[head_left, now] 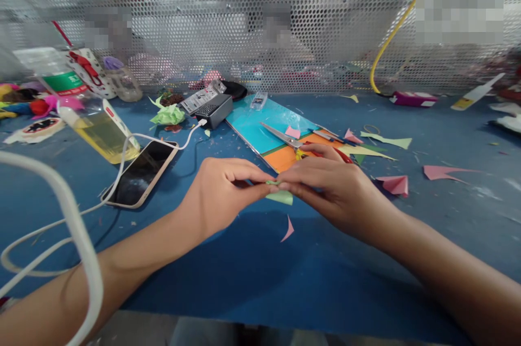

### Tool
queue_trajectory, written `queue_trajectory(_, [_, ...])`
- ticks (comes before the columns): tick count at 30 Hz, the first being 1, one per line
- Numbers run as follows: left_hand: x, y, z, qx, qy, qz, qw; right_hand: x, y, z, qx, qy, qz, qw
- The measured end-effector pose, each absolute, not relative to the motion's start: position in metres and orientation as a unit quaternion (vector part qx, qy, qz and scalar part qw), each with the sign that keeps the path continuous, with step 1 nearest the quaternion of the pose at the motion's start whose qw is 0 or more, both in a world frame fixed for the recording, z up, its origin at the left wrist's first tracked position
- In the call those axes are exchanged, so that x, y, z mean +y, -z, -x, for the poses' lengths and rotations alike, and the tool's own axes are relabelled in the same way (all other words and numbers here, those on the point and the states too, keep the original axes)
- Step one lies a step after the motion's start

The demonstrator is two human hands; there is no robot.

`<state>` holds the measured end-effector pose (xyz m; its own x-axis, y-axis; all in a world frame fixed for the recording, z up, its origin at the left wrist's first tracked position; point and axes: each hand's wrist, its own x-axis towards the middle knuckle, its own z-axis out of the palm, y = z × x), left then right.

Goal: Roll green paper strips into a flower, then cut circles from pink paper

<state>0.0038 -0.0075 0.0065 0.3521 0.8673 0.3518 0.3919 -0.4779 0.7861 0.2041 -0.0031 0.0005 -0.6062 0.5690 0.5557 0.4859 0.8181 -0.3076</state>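
Note:
My left hand and my right hand meet over the middle of the blue table. Between their fingertips both pinch a small piece of light green paper, its upper part gathered or folded and the rest hanging below. The fingers hide part of it. Just beyond my right hand lie scissors with open blades, resting on orange and blue sheets. A curved pink paper scrap lies on the table below my hands.
A phone, a white cable and a tilted bottle are at left. A black power box stands behind. Pink and green scraps lie at right. A perforated metal screen borders the back; a yellow cord hangs there.

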Motion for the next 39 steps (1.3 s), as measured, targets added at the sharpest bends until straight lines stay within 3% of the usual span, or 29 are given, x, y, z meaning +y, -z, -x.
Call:
queue_trajectory(7, [-0.008,-0.004,-0.004,0.409,-0.405,-0.781,0.242,-0.009,-0.001,-0.2,-0.878,-0.037,0.329,0.345])
queue_trajectory(17, [-0.01,-0.006,-0.005,0.439,-0.357,-0.783,0.258,-0.014,-0.003,-0.199,-0.903,-0.029,0.291,0.314])
queue_trajectory(21, [-0.011,-0.005,-0.006,0.437,-0.389,-0.763,0.276,-0.014,-0.004,-0.198,-0.891,-0.06,0.298,0.337])
queue_trajectory(31, [-0.011,-0.012,-0.004,0.293,-0.399,-0.861,0.116,-0.007,-0.006,-0.203,-0.868,-0.058,0.314,0.38])
queue_trajectory(33, [-0.011,-0.012,-0.003,0.305,-0.398,-0.855,0.132,-0.006,-0.006,-0.205,-0.871,-0.048,0.311,0.378])
queue_trajectory(39, [-0.01,-0.01,-0.006,0.417,-0.386,-0.76,0.315,-0.007,-0.006,-0.203,-0.882,-0.036,0.309,0.354])
